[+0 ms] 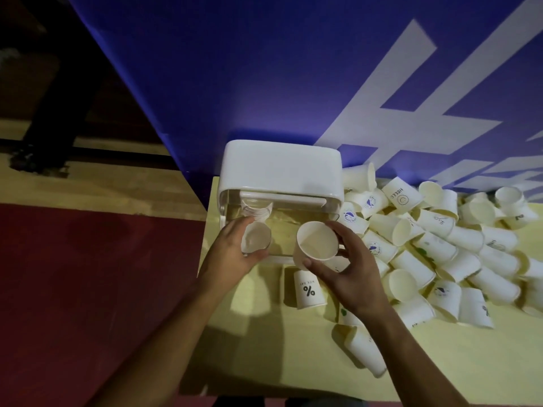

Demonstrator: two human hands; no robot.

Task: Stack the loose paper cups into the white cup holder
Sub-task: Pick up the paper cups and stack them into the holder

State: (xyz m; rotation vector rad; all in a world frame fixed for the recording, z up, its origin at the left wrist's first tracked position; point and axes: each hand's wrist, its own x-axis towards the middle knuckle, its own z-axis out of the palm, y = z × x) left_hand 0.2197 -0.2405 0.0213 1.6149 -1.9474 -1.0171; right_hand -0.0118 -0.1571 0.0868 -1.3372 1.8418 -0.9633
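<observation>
The white cup holder [280, 168] stands at the back left of the pale yellow table, its clear front part facing me. Inside it, at the left, a short stack of cups [256, 209] hangs from the top. My left hand [232, 254] grips a paper cup [256, 238] right below that stack, mouth toward me. My right hand [349, 268] holds another paper cup [316, 240] in front of the holder's right half, its open mouth up. A heap of loose cups [440, 245] lies to the right.
A cup with a % mark [308, 290] lies just in front of the holder, and another cup [365, 352] lies nearer me. A blue banner with white lettering [293, 69] rises behind the table [440, 362]. Red floor [88, 274] lies to the left.
</observation>
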